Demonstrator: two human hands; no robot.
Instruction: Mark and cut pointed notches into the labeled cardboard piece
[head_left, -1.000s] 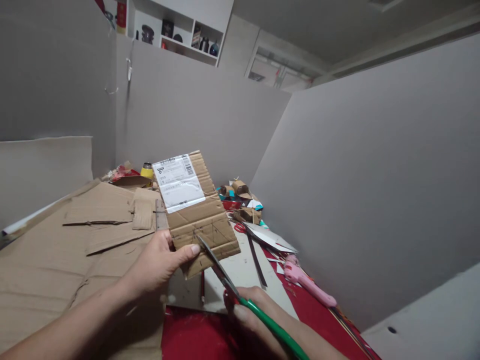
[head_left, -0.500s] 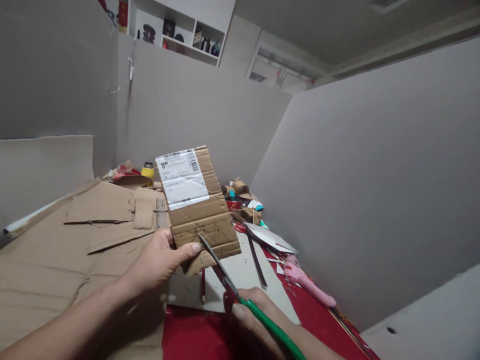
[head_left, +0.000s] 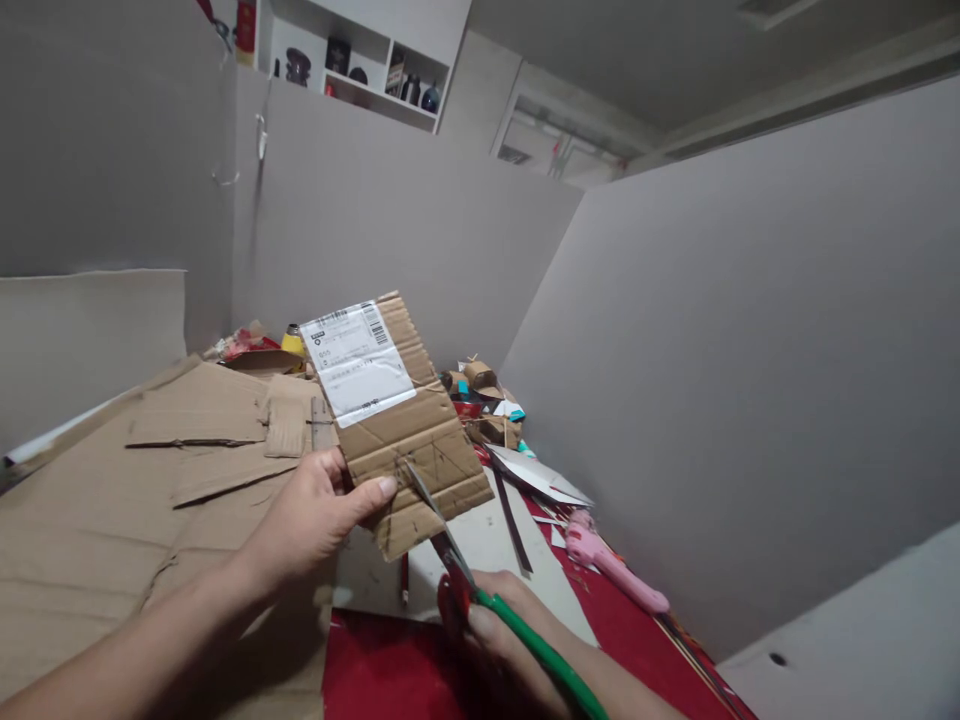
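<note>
My left hand (head_left: pixel 330 508) grips the lower left edge of a cardboard piece (head_left: pixel 431 435), thumb on its front face. A white shipping label (head_left: pixel 360 365) covers the upper left of the piece, and pencil lines cross its lower part. In my right hand (head_left: pixel 510 625) is a pair of scissors (head_left: pixel 544 650) with green on the handle. One blade lies over the front of the cardboard, its tip near the drawn lines by my left thumb; the other blade is mostly hidden behind the piece. Both hands hold these things above the work surface.
Large cardboard sheets (head_left: pixel 82 560) spread over the left side. A pencil (head_left: pixel 405 578) lies on a white board (head_left: pixel 375 590) over a red surface (head_left: pixel 390 665). To the right rests a pink glue gun (head_left: pixel 611 565); small cardboard constructions (head_left: pixel 491 430) stand behind. Grey panels (head_left: pixel 712 330) enclose the area.
The cardboard piece has tilted a little to the left at its top, its lower right corner shifting rightward. The scissors stay at its lower edge, their handles slightly further left.
</note>
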